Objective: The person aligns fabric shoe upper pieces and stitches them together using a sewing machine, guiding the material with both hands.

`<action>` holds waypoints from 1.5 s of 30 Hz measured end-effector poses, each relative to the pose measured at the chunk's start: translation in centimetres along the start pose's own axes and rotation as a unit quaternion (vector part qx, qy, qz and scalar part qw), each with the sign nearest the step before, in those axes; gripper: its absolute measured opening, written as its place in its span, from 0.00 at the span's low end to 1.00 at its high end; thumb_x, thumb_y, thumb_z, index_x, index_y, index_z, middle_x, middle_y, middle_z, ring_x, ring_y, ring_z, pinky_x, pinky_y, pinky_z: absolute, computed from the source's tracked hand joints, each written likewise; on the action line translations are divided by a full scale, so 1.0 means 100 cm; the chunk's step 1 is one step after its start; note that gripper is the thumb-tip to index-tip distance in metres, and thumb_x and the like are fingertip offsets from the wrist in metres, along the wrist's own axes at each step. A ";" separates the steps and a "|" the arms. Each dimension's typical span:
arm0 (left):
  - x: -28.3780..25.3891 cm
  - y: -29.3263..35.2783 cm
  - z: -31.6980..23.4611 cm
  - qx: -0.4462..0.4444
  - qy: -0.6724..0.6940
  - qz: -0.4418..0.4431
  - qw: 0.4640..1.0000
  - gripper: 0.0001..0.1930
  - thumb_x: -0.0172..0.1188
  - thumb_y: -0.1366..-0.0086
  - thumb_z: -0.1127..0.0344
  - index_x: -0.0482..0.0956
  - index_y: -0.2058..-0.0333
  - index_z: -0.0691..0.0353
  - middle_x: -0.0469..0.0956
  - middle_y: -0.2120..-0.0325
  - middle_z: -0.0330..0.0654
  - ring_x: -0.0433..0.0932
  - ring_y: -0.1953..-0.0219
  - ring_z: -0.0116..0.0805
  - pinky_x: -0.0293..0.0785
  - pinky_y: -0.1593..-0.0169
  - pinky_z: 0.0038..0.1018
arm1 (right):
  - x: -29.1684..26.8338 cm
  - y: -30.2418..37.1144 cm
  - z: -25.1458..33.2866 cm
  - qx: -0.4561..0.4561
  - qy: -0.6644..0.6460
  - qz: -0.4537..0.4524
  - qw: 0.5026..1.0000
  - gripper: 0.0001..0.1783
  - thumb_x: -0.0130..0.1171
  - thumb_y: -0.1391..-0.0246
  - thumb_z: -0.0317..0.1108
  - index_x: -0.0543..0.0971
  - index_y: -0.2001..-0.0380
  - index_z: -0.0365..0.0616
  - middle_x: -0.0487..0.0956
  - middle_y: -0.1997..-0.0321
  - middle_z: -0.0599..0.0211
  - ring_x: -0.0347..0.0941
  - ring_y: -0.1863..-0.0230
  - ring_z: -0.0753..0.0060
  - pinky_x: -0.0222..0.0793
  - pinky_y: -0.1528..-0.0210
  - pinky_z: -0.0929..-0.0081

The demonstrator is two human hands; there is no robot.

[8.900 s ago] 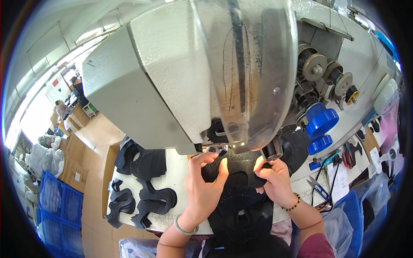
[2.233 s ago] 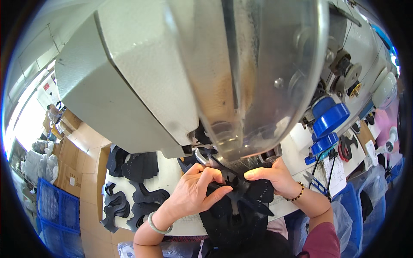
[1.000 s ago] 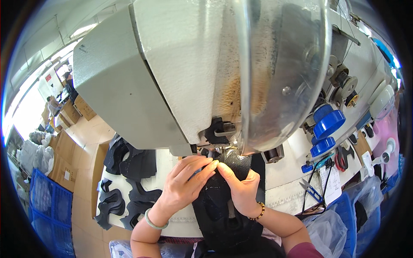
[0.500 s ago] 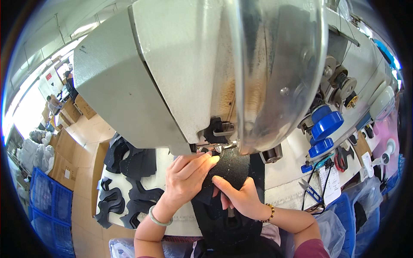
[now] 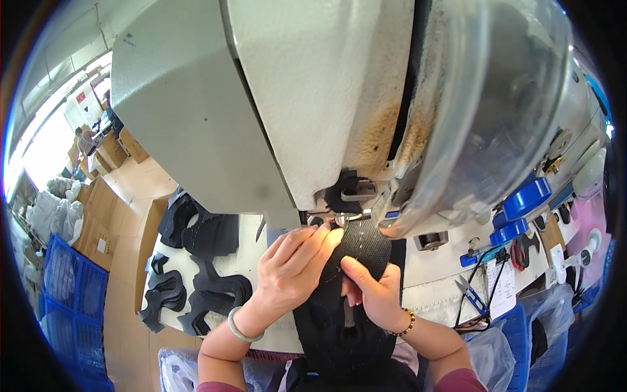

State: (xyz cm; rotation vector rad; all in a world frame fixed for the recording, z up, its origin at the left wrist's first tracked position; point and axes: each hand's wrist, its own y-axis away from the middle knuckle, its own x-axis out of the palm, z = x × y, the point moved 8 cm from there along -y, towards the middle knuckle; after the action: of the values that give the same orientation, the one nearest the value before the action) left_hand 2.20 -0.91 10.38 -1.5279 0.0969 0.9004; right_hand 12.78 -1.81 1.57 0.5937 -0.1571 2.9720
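Note:
A piece of black mesh fabric (image 5: 368,247) with a pale dashed line of stitches lies under the needle area of a large grey sewing machine (image 5: 307,85). My left hand (image 5: 294,261) is closed, its fingertips pressed together on the fabric's left edge beside the presser foot (image 5: 344,220). Nearer to me, my right hand (image 5: 375,291) pinches the same fabric, thumb on top and the other fingers partly hidden underneath. More black cloth (image 5: 339,333) hangs down from there toward my lap. What lies right under the left fingertips is hidden.
Stacks of curved black cut pieces (image 5: 212,294) lie on the white table at left. At right are blue-handled thread snips (image 5: 471,294), red-handled scissors (image 5: 521,251) and a paper slip (image 5: 500,285). Blue crates (image 5: 75,281) stand on the floor at left. A clear cover (image 5: 483,124) juts from the machine.
The view has shifted, so the machine and both hands appear farther right. The mesh lies straighter beneath the needle, and its pale stitch line shows more plainly. Both hands keep their hold.

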 end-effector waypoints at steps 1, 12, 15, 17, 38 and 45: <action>0.002 -0.001 -0.004 0.003 -0.025 0.016 1.000 0.19 0.57 0.60 0.73 0.79 0.63 0.68 0.76 0.65 0.42 0.76 0.63 0.34 0.75 0.60 0.26 | -0.004 -0.001 -0.001 0.008 -0.001 -0.013 1.000 0.17 0.54 0.42 0.36 0.74 0.83 0.41 0.73 0.85 0.74 0.62 0.88 0.89 0.53 0.86 0.88; -0.005 -0.002 0.014 -0.065 0.130 0.056 0.988 0.16 0.61 0.55 0.80 0.79 0.63 0.66 0.77 0.62 0.43 0.77 0.62 0.41 0.75 0.56 0.31 | -0.027 -0.009 0.015 -0.042 -0.021 -0.048 0.998 0.07 0.58 0.47 0.30 0.76 0.75 0.38 0.69 0.89 0.76 0.58 0.92 0.88 0.49 0.92 0.88; -0.003 0.003 0.025 -0.060 0.177 0.046 0.981 0.16 0.62 0.56 0.79 0.80 0.64 0.64 0.77 0.63 0.42 0.77 0.61 0.40 0.76 0.56 0.31 | -0.030 -0.010 0.014 0.007 -0.021 -0.017 1.000 0.07 0.57 0.48 0.28 0.76 0.69 0.34 0.72 0.86 0.72 0.60 0.92 0.87 0.51 0.91 0.87; -0.005 0.004 0.024 -0.026 0.162 0.048 0.985 0.16 0.61 0.56 0.78 0.80 0.64 0.63 0.77 0.64 0.41 0.77 0.61 0.39 0.77 0.57 0.30 | -0.015 0.004 0.016 0.075 0.016 0.019 0.997 0.09 0.57 0.47 0.30 0.75 0.66 0.35 0.72 0.85 0.73 0.61 0.91 0.88 0.53 0.90 0.87; -0.008 0.003 0.003 0.042 0.068 0.064 0.995 0.20 0.56 0.62 0.74 0.80 0.64 0.68 0.78 0.66 0.44 0.78 0.60 0.40 0.77 0.55 0.30 | 0.012 0.009 -0.016 0.060 -0.067 0.120 0.989 0.09 0.49 0.40 0.33 0.72 0.65 0.37 0.76 0.80 0.67 0.64 0.88 0.87 0.55 0.88 0.90; -0.005 -0.004 -0.016 0.018 0.004 0.076 0.997 0.16 0.58 0.56 0.76 0.79 0.64 0.68 0.77 0.65 0.45 0.77 0.60 0.41 0.75 0.55 0.32 | -0.002 0.009 -0.013 0.020 -0.074 0.055 0.996 0.09 0.52 0.42 0.31 0.71 0.62 0.36 0.75 0.79 0.68 0.68 0.86 0.86 0.56 0.89 0.90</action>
State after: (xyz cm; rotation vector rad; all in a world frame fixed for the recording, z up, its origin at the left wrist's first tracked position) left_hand 2.80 -2.45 10.86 -1.5056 0.2364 1.0080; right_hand 12.34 -2.51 0.23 0.8360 -0.1475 3.0429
